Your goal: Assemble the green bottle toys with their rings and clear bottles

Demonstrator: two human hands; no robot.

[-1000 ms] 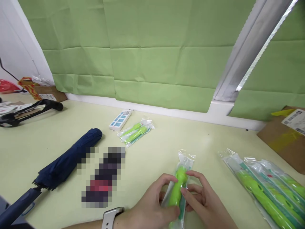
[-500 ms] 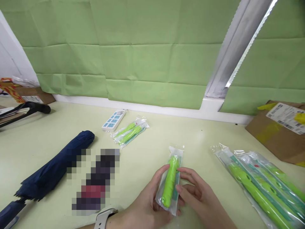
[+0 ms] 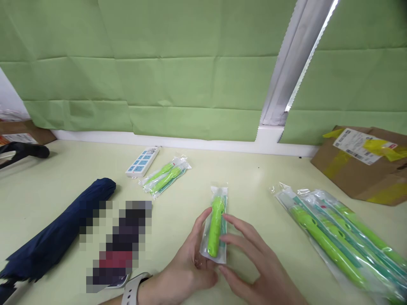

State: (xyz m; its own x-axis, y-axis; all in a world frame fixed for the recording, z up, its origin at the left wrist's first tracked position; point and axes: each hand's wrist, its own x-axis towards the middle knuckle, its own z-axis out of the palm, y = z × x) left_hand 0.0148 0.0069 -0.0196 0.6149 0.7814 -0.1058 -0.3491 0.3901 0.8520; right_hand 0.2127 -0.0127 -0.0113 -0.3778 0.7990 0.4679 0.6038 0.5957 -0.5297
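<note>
Cardboard shows at the left end of the table's far edge: a brown box (image 3: 41, 133), with a black curved handle (image 3: 25, 150) just in front. Nearer, a folded navy umbrella (image 3: 63, 224) slants from the near left corner of the view toward the far edge of the table (image 3: 248, 182). To its right lies a dark, pixelated item (image 3: 127, 241) too obscured to name. A white power strip (image 3: 143, 162) sits near the far edge, two clear packets with green tubes (image 3: 165, 177) just beside it.

By the near edge, the left hand (image 3: 181, 264), a pale-strapped watch (image 3: 135, 288) on its wrist, grasps the left side of one clear packet (image 3: 215, 231), whose green tube points away. Whether this packet touches the table is unclear. The right hand (image 3: 260, 262) is loosely spread, two fingertips at the packet's right edge, thumb apart.

Toward the right edge, three similar packets (image 3: 343, 250) lie side by side, slanted; behind them stands a taped, labelled carton (image 3: 359, 169).
</note>
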